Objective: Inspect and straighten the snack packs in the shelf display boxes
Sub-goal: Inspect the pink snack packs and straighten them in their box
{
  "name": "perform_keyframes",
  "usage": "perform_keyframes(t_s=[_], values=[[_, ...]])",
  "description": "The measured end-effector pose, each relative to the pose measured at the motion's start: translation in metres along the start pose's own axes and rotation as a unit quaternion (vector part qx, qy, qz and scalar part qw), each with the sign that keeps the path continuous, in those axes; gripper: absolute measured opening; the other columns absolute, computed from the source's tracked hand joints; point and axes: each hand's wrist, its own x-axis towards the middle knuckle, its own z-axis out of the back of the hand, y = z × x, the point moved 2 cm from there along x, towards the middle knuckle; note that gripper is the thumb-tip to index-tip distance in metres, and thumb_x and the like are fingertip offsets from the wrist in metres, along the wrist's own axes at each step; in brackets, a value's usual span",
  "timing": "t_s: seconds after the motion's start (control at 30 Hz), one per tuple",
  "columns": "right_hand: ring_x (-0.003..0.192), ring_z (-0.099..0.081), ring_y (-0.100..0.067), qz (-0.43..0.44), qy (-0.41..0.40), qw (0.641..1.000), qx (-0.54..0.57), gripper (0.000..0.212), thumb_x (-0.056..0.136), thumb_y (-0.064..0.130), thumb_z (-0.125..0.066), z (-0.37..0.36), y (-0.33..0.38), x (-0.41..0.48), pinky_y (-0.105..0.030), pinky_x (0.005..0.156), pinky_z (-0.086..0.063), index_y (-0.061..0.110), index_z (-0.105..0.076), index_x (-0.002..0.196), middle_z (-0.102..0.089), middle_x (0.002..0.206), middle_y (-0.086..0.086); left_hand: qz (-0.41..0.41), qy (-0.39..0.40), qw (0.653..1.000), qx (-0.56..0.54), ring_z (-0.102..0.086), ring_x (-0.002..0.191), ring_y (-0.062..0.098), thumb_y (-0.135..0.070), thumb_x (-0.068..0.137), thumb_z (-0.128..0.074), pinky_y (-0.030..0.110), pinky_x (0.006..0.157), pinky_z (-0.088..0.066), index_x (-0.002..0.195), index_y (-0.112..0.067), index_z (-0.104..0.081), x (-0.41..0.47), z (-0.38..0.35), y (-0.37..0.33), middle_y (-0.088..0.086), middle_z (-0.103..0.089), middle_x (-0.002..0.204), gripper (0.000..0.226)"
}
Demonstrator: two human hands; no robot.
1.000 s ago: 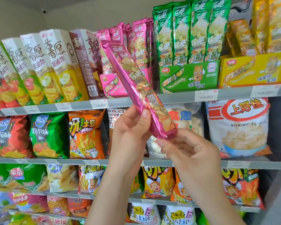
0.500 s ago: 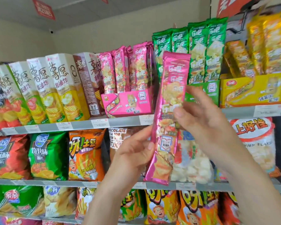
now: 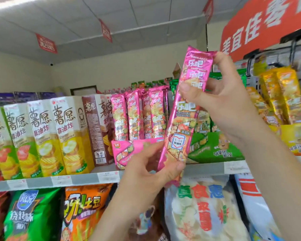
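A long pink snack pack (image 3: 184, 119) stands nearly upright in front of the top shelf, held at both ends. My right hand (image 3: 221, 105) pinches its upper part between thumb and fingers. My left hand (image 3: 146, 173) grips its lower end from the left. Behind it the pink display box (image 3: 127, 150) holds several more pink packs (image 3: 139, 113) standing upright. To the right sits the green display box (image 3: 215, 146) with green packs partly hidden by my right hand, then a yellow display box (image 3: 295, 138) with yellow packs.
Tall cardboard chip boxes (image 3: 63, 134) fill the top shelf to the left. The shelf edge (image 3: 80, 180) carries price labels. Large chip bags (image 3: 196, 211) hang on the shelf below. A red sign (image 3: 261, 26) hangs top right.
The pink pack has gone from tilted to upright and risen toward the top shelf. My right hand has slid up to its top end. The view has tilted upward.
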Motion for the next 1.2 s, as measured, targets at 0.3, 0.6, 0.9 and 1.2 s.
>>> perform_keyframes(t_s=[0.3, 0.6, 0.9, 1.2], values=[[0.069, -0.067, -0.008, 0.068, -0.006, 0.996, -0.049, 0.027, 0.088, 0.011, -0.07, -0.027, 0.018, 0.074, -0.027, 0.062, -0.054, 0.023, -0.052, 0.105, -0.072, 0.078, 0.006, -0.005, 0.011, 0.997, 0.071, -0.072, 0.081, 0.016, -0.039, 0.058, -0.082, 0.032, 0.065, -0.06, 0.109, -0.03, -0.064, 0.062, 0.044, -0.022, -0.001, -0.076, 0.094, 0.055], [0.072, -0.065, -0.013, 0.126, -0.1, 0.977, -0.141, 0.025, 0.088, 0.01, -0.068, -0.012, 0.044, 0.137, -0.035, 0.066, -0.057, 0.028, -0.05, 0.094, -0.067, 0.084, -0.002, -0.177, 0.02, 0.896, 0.407, -0.059, 0.085, -0.002, -0.029, 0.088, -0.067, 0.018, 0.079, -0.048, 0.111, -0.029, -0.07, 0.158, 0.074, -0.039, -0.018, -0.067, 0.094, 0.023], [0.083, -0.058, -0.002, 0.17, -0.2, 0.941, -0.213, 0.022, 0.091, 0.016, -0.065, -0.026, 0.032, 0.166, -0.02, 0.074, -0.051, 0.025, -0.049, 0.104, -0.064, 0.095, 0.005, -0.293, 0.007, 0.75, 0.593, -0.034, 0.118, 0.017, -0.043, 0.095, -0.047, 0.042, 0.093, -0.035, 0.118, -0.024, -0.065, 0.185, 0.08, -0.024, -0.005, -0.054, 0.129, 0.036], [0.065, -0.061, -0.02, 0.017, -0.043, 0.958, -0.284, 0.023, 0.075, 0.011, -0.071, -0.048, -0.006, 0.168, -0.035, 0.057, -0.052, 0.022, -0.052, 0.076, -0.067, 0.078, -0.009, -0.233, 0.104, 0.915, 0.313, -0.066, 0.077, -0.001, -0.046, 0.074, -0.068, 0.017, 0.071, -0.054, 0.093, -0.046, -0.062, 0.162, 0.104, -0.043, -0.029, -0.065, 0.092, 0.019]])
